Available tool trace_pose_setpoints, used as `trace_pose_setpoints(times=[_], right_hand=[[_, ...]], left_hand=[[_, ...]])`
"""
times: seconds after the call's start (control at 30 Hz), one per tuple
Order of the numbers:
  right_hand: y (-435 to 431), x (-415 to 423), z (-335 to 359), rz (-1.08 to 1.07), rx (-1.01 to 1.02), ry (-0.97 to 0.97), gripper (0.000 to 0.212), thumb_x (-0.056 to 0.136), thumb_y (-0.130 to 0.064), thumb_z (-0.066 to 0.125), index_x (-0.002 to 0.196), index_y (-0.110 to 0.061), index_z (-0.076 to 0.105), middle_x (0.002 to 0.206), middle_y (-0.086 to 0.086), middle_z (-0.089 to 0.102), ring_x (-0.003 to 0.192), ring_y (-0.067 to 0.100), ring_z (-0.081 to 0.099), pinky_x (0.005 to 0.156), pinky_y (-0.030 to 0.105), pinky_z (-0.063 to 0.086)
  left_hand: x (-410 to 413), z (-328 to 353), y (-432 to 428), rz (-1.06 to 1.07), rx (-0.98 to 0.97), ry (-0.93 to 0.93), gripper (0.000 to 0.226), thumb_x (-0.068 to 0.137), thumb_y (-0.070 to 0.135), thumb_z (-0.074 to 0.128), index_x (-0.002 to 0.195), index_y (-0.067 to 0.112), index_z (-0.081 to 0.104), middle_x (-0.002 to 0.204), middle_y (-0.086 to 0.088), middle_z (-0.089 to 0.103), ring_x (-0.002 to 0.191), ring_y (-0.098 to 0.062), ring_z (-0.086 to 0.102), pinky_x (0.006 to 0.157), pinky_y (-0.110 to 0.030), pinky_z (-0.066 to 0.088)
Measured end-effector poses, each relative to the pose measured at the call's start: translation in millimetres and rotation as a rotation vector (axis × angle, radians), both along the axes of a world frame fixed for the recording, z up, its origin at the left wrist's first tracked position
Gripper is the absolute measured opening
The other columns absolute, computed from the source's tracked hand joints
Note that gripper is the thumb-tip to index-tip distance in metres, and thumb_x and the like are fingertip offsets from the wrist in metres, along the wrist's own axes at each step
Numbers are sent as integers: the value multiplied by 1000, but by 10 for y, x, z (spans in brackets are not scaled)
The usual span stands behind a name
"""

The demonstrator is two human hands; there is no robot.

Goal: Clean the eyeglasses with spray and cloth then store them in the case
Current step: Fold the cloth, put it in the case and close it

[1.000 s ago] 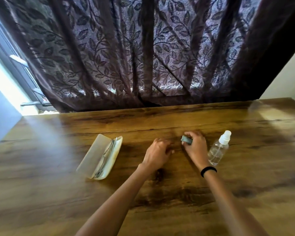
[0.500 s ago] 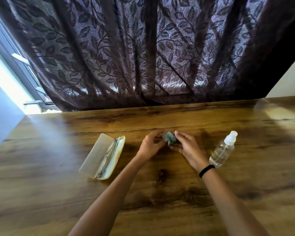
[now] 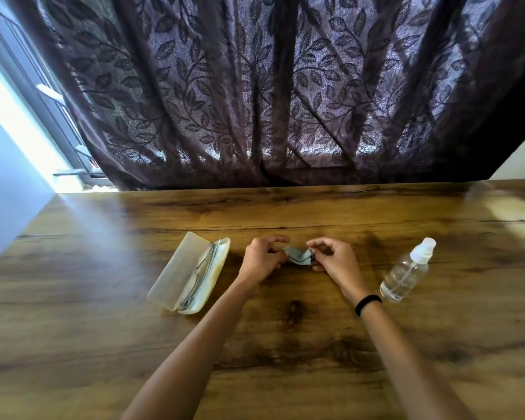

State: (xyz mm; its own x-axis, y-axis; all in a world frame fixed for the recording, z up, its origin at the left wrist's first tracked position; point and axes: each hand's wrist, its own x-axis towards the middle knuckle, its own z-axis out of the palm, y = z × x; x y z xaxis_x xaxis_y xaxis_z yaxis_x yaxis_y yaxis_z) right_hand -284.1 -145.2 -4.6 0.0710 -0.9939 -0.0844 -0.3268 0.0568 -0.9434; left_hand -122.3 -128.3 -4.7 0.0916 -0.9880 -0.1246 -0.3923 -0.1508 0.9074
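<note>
A small grey-blue folded cloth (image 3: pixel 298 256) is held just above the brown wooden surface (image 3: pixel 285 344), between the two hands. The left hand (image 3: pixel 262 258) pinches its left edge and the right hand (image 3: pixel 334 258) pinches its right edge. Left of the cloth lies an open cream plastic case (image 3: pixel 185 272) with thin metal-framed eyeglasses (image 3: pixel 200 272) inside. Right of the cloth stands a clear spray bottle with white cap (image 3: pixel 408 269).
</note>
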Motion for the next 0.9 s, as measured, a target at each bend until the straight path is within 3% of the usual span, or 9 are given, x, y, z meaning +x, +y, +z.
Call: trace_pose_setpoints(times=[0.1,0.2,0.27,0.33,0.43,0.5,0.67,0.8,0.9], right_hand=[[-31,-55,31,77,-44,245,22,87,0,55,84,-17,67,103,2,65,78,9,62,60,16,50],[-36,-106,52,131,-135,549,24,83,-4,59,71,-24,67,94,-6,61,100,18,56,83,33,49],[-11,-121,86,115,-206,567,19,82,-8,61,73,-25,66,92,-9,57,107,22,52,92,41,45],[-5,-106,127,146,-251,505,6,82,-18,64,86,-22,67,100,-7,55,111,20,48,96,42,42],[-2,12,162,288,-248,568,32,79,-38,68,104,-18,65,111,-1,56,111,16,44,93,34,40],[-3,99,150,296,-264,608,33,80,-36,68,106,-15,65,111,-1,59,109,16,46,90,30,40],[-27,145,209,256,-171,289,10,85,-25,64,88,-15,65,88,-3,65,84,9,59,69,22,44],[-55,157,207,143,70,-49,16,87,-23,62,92,-9,67,94,9,69,91,19,64,78,34,53],[-27,162,208,36,236,-300,13,89,-18,58,91,-7,65,90,10,67,87,23,63,73,33,53]], left_hand=[[28,15,5,-36,-48,-71,29,87,11,61,115,17,63,88,-2,67,73,-5,60,62,-16,51],[60,12,0,-59,-61,-134,25,88,10,60,113,13,64,100,-4,67,79,-5,60,59,-11,50],[76,3,11,-73,-65,-135,23,88,10,59,111,10,64,101,-5,67,75,-3,60,59,-11,51],[73,-8,13,-71,-74,-102,21,88,11,59,109,10,65,97,-4,68,73,-2,61,62,-13,52],[50,-8,-4,-25,-65,18,21,88,12,61,108,8,67,93,-3,68,77,-9,64,67,-19,54],[34,8,-9,0,-62,92,20,87,13,62,106,10,67,96,-3,69,80,-11,65,67,-19,54],[12,50,22,19,-61,288,23,90,20,58,112,16,61,99,-8,67,82,-12,65,66,-19,52],[-15,49,23,-11,-58,313,40,86,34,61,123,22,52,100,-8,66,88,-17,66,66,-23,54],[-1,27,14,-16,-116,254,40,88,23,61,126,20,50,103,-6,66,93,-19,64,73,-28,55]])
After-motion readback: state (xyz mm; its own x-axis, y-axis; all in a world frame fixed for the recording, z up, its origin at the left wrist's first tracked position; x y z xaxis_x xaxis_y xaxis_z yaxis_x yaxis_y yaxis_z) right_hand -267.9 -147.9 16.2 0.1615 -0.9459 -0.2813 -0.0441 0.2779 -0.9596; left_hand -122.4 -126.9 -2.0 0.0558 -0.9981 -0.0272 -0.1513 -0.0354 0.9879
